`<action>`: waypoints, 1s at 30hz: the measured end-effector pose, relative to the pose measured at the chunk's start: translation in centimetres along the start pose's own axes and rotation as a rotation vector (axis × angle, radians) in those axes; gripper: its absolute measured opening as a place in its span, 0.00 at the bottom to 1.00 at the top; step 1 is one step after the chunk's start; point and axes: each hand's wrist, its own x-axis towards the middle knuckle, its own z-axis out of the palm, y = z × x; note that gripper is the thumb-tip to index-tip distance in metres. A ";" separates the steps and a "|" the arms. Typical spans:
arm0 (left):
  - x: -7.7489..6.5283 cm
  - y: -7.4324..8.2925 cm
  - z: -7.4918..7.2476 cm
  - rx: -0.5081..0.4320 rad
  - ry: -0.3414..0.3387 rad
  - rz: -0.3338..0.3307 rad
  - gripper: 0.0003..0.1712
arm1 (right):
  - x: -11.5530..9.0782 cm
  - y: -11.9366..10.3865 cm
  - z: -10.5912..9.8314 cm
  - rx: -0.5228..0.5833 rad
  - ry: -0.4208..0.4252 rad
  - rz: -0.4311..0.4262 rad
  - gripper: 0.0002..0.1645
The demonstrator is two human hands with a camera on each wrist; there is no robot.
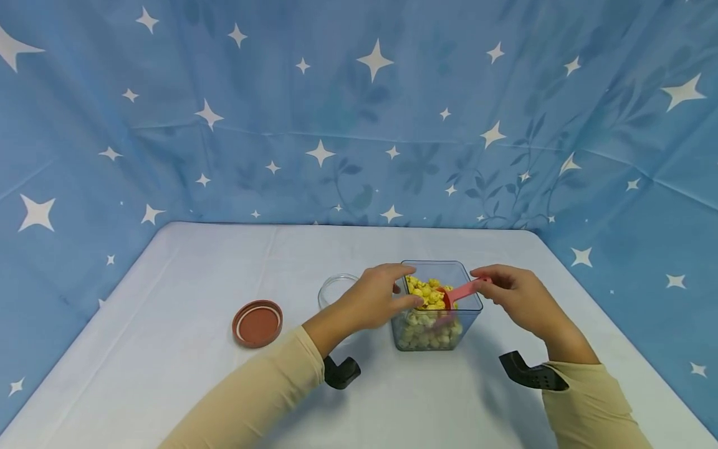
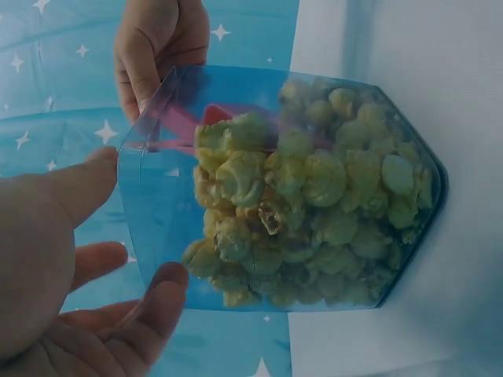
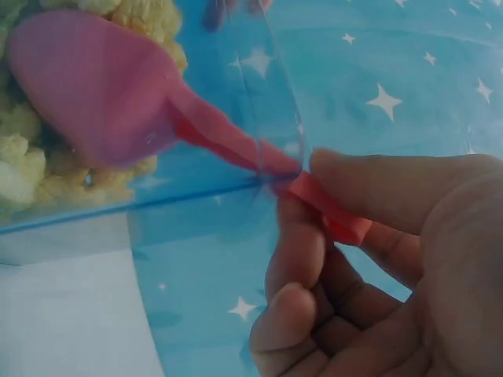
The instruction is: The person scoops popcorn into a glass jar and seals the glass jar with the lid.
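Observation:
A clear, bluish plastic container holding yellow popcorn stands right of the table's middle. At its left rim is my left hand, thumb and fingers spread along the edge and steadying it. My right hand pinches the handle of a pink scoop by the right rim. In the right wrist view, the bowl of the scoop lies inside the container against the popcorn, and its handle crosses the rim.
Behind my left forearm stands a clear round jar, partly hidden, its top uncovered. A brown round lid lies left of it on the white tabletop. A blue star-patterned cloth hangs behind and beside the table.

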 end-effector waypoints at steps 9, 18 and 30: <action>0.2 0.1 0.3 -0.003 -0.050 -0.076 0.38 | -0.3 0.4 1.0 0.148 0.056 0.095 0.25; 0.3 0.1 0.1 -0.053 -0.049 -0.090 0.40 | -0.5 0.9 1.6 0.198 0.158 0.105 0.25; 0.5 0.2 -0.1 -0.073 -0.058 -0.116 0.43 | -0.6 1.1 1.0 0.287 0.253 0.162 0.27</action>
